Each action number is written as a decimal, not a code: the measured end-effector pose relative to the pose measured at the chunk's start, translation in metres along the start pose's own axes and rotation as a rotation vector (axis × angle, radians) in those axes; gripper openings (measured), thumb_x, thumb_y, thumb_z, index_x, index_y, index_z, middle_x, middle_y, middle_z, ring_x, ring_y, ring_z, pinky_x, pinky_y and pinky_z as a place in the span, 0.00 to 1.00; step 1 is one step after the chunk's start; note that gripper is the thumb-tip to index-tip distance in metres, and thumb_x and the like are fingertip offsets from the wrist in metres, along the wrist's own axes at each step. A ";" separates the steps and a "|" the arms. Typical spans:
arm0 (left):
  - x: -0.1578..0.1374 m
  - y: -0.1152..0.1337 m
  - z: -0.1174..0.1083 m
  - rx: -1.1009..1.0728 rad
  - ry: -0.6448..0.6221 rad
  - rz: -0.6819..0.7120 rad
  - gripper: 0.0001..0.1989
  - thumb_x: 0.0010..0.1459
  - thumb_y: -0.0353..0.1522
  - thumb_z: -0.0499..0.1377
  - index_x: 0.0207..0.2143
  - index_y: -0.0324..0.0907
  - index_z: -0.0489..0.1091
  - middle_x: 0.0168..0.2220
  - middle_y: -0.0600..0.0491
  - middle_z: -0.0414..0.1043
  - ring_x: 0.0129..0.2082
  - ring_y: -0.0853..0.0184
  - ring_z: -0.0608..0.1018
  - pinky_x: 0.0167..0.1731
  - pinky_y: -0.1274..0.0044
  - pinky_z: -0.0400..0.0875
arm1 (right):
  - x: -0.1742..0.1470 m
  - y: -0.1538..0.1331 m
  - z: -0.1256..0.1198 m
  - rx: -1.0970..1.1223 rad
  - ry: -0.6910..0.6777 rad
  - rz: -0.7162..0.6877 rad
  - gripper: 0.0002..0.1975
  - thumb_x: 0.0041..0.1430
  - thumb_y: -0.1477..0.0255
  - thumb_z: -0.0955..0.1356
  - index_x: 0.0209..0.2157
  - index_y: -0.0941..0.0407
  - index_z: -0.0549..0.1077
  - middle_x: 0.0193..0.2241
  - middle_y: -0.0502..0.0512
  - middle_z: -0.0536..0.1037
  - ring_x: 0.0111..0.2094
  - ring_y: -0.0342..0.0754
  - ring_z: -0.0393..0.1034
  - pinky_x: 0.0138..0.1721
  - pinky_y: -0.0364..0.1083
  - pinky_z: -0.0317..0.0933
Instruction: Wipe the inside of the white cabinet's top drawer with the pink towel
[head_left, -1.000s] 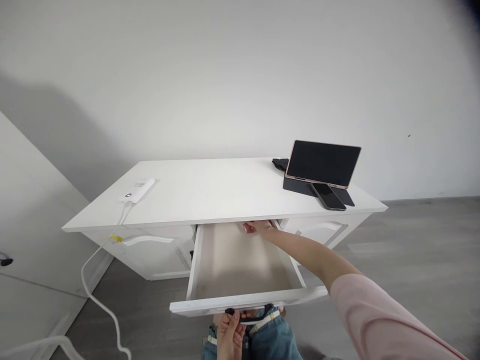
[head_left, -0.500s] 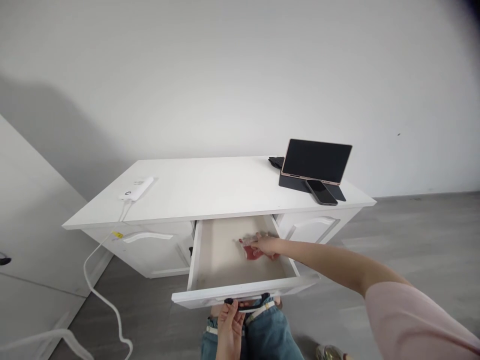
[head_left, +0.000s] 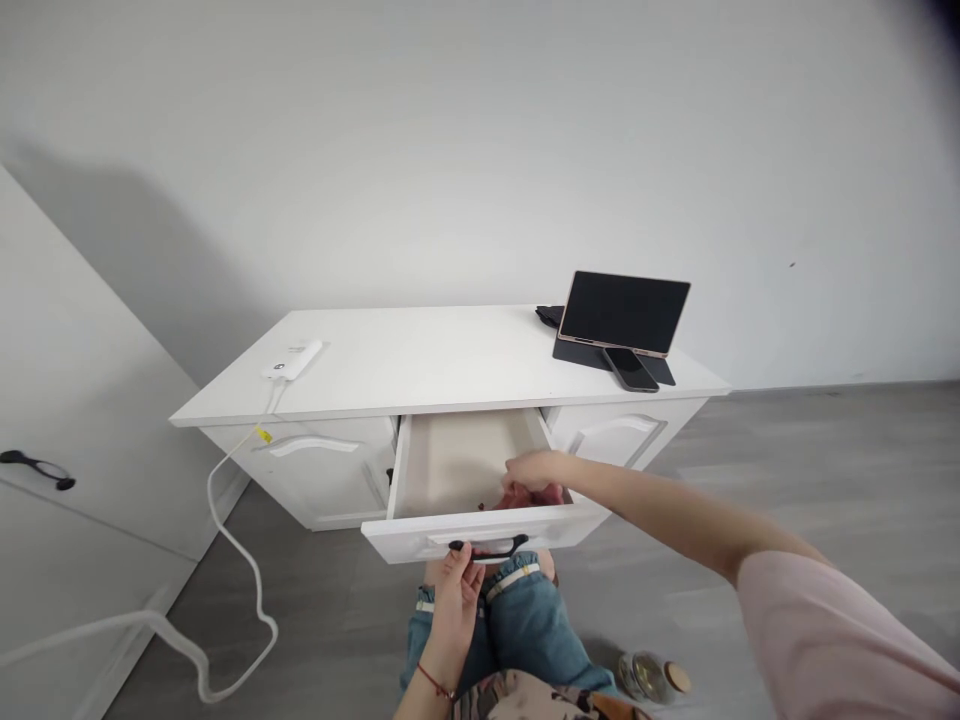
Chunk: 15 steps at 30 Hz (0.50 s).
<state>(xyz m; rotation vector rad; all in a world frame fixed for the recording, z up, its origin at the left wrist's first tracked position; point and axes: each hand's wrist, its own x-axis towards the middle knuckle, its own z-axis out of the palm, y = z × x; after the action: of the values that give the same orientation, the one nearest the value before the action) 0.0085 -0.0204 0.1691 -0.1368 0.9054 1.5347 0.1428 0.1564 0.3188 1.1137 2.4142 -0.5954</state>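
My left hand (head_left: 458, 592) is closed round the black handle (head_left: 491, 550) of a pulled-out white drawer (head_left: 480, 535). Reaching in from the right, my right hand (head_left: 534, 472) is bent down inside the drawer, near its front right corner. Its fingers are closed on a red and clear packet (head_left: 525, 496), partly hidden behind the drawer front and under the hand. The rest of the drawer floor shows bare, pale wood.
On the white cabinet top (head_left: 420, 365) are a white power bank (head_left: 294, 362) with a cable (head_left: 240, 545) trailing to the left, a tablet (head_left: 624, 312) on its stand, and a phone (head_left: 631, 369). A glass jar (head_left: 646, 677) with a cork lid is on the floor.
The packet and my right hand have come nearer the drawer front. The drawer looks pushed in a little, with my left hand still on its handle. The view has shifted, showing more floor.
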 end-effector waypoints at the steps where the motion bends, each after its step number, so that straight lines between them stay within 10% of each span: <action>1: 0.001 0.000 0.001 0.007 -0.015 0.003 0.11 0.46 0.26 0.70 0.28 0.41 0.70 0.27 0.56 0.77 0.27 0.71 0.79 0.34 0.78 0.74 | -0.014 0.000 -0.009 -0.028 0.043 -0.040 0.11 0.46 0.79 0.72 0.33 0.51 0.81 0.35 0.51 0.75 0.27 0.43 0.66 0.34 0.43 0.59; 5: 0.013 -0.001 0.007 0.005 -0.056 0.028 0.09 0.47 0.26 0.69 0.29 0.41 0.71 0.30 0.54 0.78 0.30 0.70 0.80 0.35 0.78 0.72 | -0.093 0.007 -0.018 -0.198 0.610 -0.084 0.15 0.61 0.77 0.63 0.40 0.46 0.79 0.40 0.55 0.72 0.35 0.47 0.65 0.42 0.48 0.60; 9: 0.030 0.006 0.020 0.046 -0.089 0.020 0.05 0.50 0.28 0.67 0.29 0.39 0.74 0.30 0.51 0.79 0.30 0.69 0.80 0.35 0.78 0.71 | -0.142 0.021 0.034 -0.102 1.120 0.064 0.18 0.63 0.75 0.61 0.48 0.47 0.76 0.45 0.59 0.69 0.41 0.51 0.65 0.42 0.50 0.64; 15: 0.049 0.014 0.033 0.029 -0.151 0.008 0.03 0.58 0.28 0.61 0.31 0.38 0.75 0.34 0.47 0.79 0.38 0.67 0.80 0.47 0.74 0.70 | -0.073 0.025 0.140 0.361 1.364 0.237 0.21 0.61 0.73 0.60 0.55 0.51 0.71 0.45 0.60 0.64 0.40 0.50 0.68 0.40 0.51 0.68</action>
<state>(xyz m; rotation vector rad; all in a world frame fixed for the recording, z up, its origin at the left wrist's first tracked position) -0.0001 0.0400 0.1696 0.0038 0.8081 1.5173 0.2319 0.0523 0.2374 2.5150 3.1428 -0.1433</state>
